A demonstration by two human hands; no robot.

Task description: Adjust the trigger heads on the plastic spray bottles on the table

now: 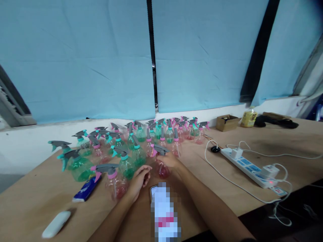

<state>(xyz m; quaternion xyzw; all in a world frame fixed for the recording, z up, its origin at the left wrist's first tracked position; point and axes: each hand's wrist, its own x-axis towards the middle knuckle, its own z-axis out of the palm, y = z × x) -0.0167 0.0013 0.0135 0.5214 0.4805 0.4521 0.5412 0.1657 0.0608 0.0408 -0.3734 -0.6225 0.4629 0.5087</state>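
Note:
My right hand (168,159) is wrapped round the neck of a clear pink spray bottle (163,171) with a grey and pink trigger head. The bottle stands roughly upright at the middle of the table, its neck partly hidden by my fingers. To its left, my left hand (141,178) is closed with curled fingers, and nothing shows in it. Beside that wrist stands another pink spray bottle (116,186). A green spray bottle (127,167) is just behind my left hand. A phone (154,192), partly blurred out, lies between my forearms.
Several more green and pink spray bottles (80,169) crowd the table's back and left. A blue packet (87,189) and a white case (56,224) lie front left. At right are a power strip (248,168) with cables, a cardboard box (227,123) and a yellow-labelled bottle (248,118).

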